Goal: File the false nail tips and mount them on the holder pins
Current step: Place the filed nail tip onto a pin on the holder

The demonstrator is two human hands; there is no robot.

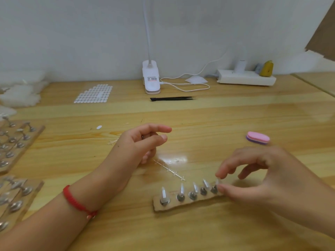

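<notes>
A cardboard holder strip (183,204) lies near the table's front, with several upright pins, each bearing a clear false nail tip (164,192). My right hand (268,176) pinches the rightmost nail tip (218,182) on its pin between thumb and forefinger. My left hand (145,142) hovers above the table to the left, fingers loosely curled, and seems to hold nothing. A clear plastic sprue (169,170) with empty stubs lies between the hands. The pink and purple nail file block (257,138) sits to the right.
More holder boards (16,142) with mounted tips lie at the left edge. A sheet of adhesive tabs (93,93), black tweezers (172,99), a clip lamp (151,78) with its cable and a white power strip (246,79) stand at the back.
</notes>
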